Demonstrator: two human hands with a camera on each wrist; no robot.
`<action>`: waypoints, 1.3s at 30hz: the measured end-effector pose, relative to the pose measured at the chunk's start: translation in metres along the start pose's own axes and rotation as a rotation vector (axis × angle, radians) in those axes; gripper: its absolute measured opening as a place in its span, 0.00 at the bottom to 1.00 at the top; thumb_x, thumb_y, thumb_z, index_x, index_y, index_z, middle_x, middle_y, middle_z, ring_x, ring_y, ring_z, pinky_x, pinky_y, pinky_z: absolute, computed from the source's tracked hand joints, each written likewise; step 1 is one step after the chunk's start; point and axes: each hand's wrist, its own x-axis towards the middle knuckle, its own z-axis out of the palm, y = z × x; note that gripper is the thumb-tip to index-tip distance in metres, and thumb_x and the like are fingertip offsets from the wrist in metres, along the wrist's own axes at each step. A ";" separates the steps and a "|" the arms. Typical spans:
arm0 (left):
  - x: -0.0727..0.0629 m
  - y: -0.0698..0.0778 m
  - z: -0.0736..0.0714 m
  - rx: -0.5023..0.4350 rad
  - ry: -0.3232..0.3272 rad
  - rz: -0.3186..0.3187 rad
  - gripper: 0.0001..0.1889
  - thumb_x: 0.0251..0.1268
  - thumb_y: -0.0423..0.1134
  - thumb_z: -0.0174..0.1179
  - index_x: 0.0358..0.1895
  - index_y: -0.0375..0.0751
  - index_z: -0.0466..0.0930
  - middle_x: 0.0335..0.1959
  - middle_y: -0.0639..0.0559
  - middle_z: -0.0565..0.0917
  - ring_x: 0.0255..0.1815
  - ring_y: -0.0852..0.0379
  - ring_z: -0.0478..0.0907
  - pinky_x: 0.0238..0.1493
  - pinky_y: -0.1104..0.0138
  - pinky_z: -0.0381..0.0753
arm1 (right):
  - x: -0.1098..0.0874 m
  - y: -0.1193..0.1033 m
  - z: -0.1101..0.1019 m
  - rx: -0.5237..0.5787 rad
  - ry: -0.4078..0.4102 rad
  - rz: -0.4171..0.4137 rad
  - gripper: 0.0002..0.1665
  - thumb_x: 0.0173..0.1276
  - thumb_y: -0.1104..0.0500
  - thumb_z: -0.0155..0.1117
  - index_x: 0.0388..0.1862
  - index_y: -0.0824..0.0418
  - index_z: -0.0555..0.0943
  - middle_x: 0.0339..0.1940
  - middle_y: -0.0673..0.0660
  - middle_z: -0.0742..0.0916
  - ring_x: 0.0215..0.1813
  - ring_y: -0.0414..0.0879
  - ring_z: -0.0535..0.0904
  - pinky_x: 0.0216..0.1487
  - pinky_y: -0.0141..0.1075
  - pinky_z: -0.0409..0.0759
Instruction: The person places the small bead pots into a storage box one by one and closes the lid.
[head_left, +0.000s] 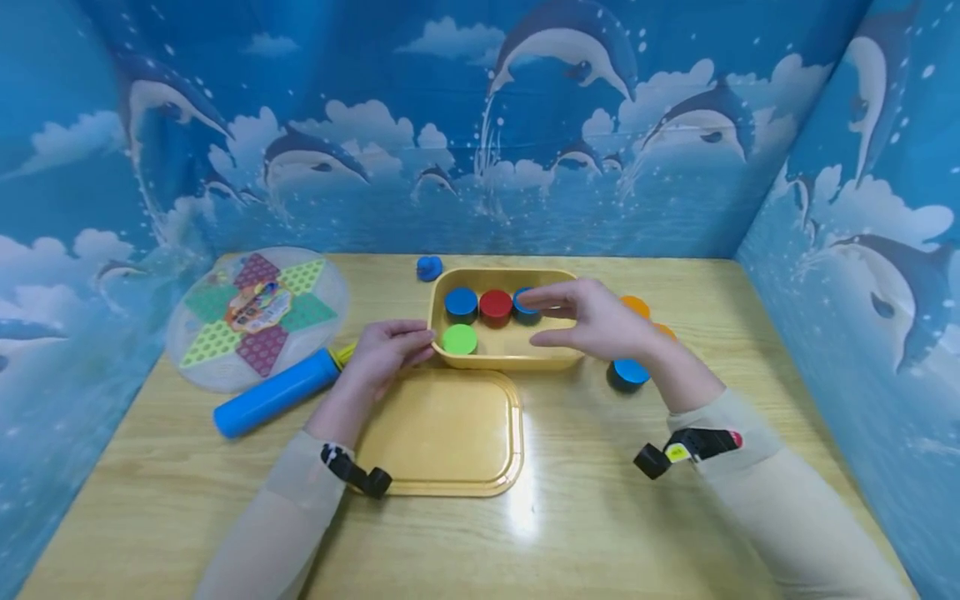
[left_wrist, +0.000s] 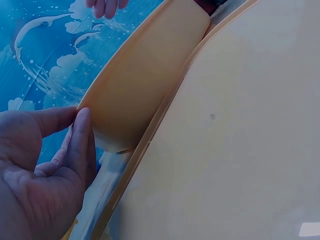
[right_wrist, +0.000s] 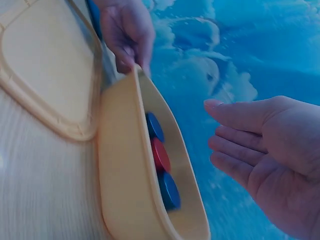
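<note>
A yellow plastic tub stands in the middle of the table. Along its far side sit a blue round piece, a red one and another blue one, with a light green piece at the near left. My left hand pinches the tub's left rim between thumb and fingers, as the left wrist view shows too. Over the tub's right half hovers my right hand, thumb apart from its extended fingers and nothing between them. In the head view its fingertips overlap the right blue piece.
In front of the tub lies its yellow lid. To the right are a blue piece and orange pieces, partly behind my right hand. A blue cylinder, a star-patterned round board and a small blue object lie leftward.
</note>
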 end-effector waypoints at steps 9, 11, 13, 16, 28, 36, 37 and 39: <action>-0.001 0.003 0.000 -0.001 -0.002 0.019 0.21 0.75 0.28 0.65 0.67 0.25 0.77 0.57 0.37 0.81 0.42 0.57 0.89 0.53 0.65 0.90 | -0.042 0.010 -0.031 -0.055 0.125 0.088 0.33 0.69 0.63 0.78 0.72 0.65 0.79 0.69 0.62 0.83 0.71 0.59 0.78 0.70 0.51 0.79; -0.001 0.003 0.000 -0.002 0.000 0.017 0.21 0.75 0.29 0.65 0.67 0.25 0.77 0.57 0.37 0.81 0.42 0.57 0.89 0.53 0.65 0.89 | -0.052 0.012 -0.036 -0.061 0.144 0.111 0.33 0.70 0.62 0.78 0.72 0.65 0.79 0.69 0.63 0.83 0.71 0.60 0.78 0.70 0.51 0.79; -0.001 0.004 0.001 -0.003 0.001 0.015 0.21 0.75 0.28 0.65 0.67 0.25 0.77 0.57 0.37 0.82 0.42 0.57 0.89 0.53 0.65 0.89 | -0.062 0.015 -0.041 -0.072 0.162 0.125 0.33 0.70 0.61 0.77 0.72 0.66 0.78 0.69 0.64 0.82 0.70 0.61 0.78 0.69 0.44 0.80; 0.000 0.004 0.001 -0.007 0.002 0.008 0.22 0.75 0.28 0.66 0.67 0.25 0.76 0.57 0.37 0.81 0.42 0.57 0.88 0.53 0.65 0.89 | -0.077 0.023 -0.046 -0.076 0.184 0.129 0.33 0.71 0.62 0.76 0.72 0.67 0.78 0.69 0.65 0.82 0.70 0.63 0.78 0.65 0.30 0.80; 0.002 0.003 0.000 0.002 0.012 -0.010 0.22 0.75 0.31 0.67 0.67 0.28 0.77 0.59 0.37 0.81 0.44 0.55 0.88 0.53 0.65 0.89 | -0.118 0.060 -0.051 -0.139 0.281 0.155 0.34 0.68 0.64 0.78 0.69 0.73 0.78 0.67 0.71 0.82 0.66 0.66 0.79 0.62 0.17 0.75; 0.001 0.002 0.001 0.015 0.023 -0.024 0.20 0.75 0.31 0.67 0.66 0.30 0.79 0.59 0.37 0.81 0.45 0.54 0.88 0.53 0.64 0.89 | -0.129 0.088 -0.057 -0.131 0.328 0.296 0.37 0.68 0.61 0.79 0.72 0.72 0.75 0.69 0.71 0.80 0.70 0.66 0.77 0.63 0.19 0.75; 0.001 0.002 0.001 0.016 0.025 -0.027 0.20 0.75 0.31 0.67 0.65 0.30 0.79 0.59 0.37 0.81 0.45 0.54 0.89 0.53 0.64 0.90 | -0.130 0.092 -0.057 -0.122 0.330 0.301 0.38 0.68 0.61 0.79 0.72 0.73 0.75 0.69 0.72 0.80 0.70 0.66 0.77 0.63 0.21 0.76; 0.001 0.002 0.001 0.016 0.026 -0.032 0.20 0.75 0.31 0.67 0.65 0.30 0.79 0.59 0.37 0.81 0.46 0.54 0.89 0.53 0.64 0.90 | -0.132 0.101 -0.057 -0.098 0.335 0.312 0.38 0.69 0.63 0.78 0.72 0.74 0.74 0.69 0.73 0.79 0.70 0.67 0.76 0.65 0.25 0.77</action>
